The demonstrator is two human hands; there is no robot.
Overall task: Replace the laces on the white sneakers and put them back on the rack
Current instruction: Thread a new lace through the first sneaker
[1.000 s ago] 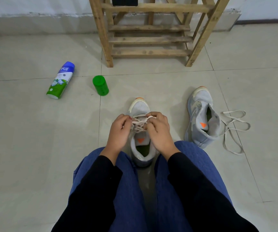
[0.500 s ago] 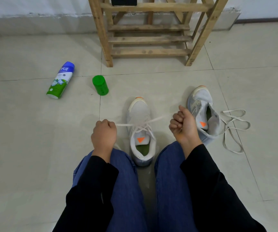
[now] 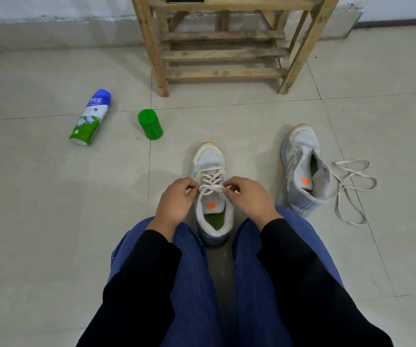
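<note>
The laced sneaker (image 3: 210,159) stands upright on the floor (image 3: 52,196) between the person's knees (image 3: 189,246), toe pointing away from them. Both hands are at its top eyelets. The left hand (image 3: 177,201) is on its left side, fingers curled, pinching one end of the lace (image 3: 212,187). The right hand (image 3: 249,199) is on its right side and pinches the other end. The stretch of lace between them lies straight across the tongue, just nearer the person than the crossed rows. To the right of the laced sneaker, apart from it, the other sneaker (image 3: 302,171) sits tilted, its collar gaping. A loose lace (image 3: 354,176) lies in loops just beyond that one, farther right. The rack (image 3: 222,55) stands well beyond the laced sneaker's toe, against the wall. Beyond and to the left of the laced sneaker stands a green cap (image 3: 150,124). Farther left a can (image 3: 89,118) lies on its side.
</note>
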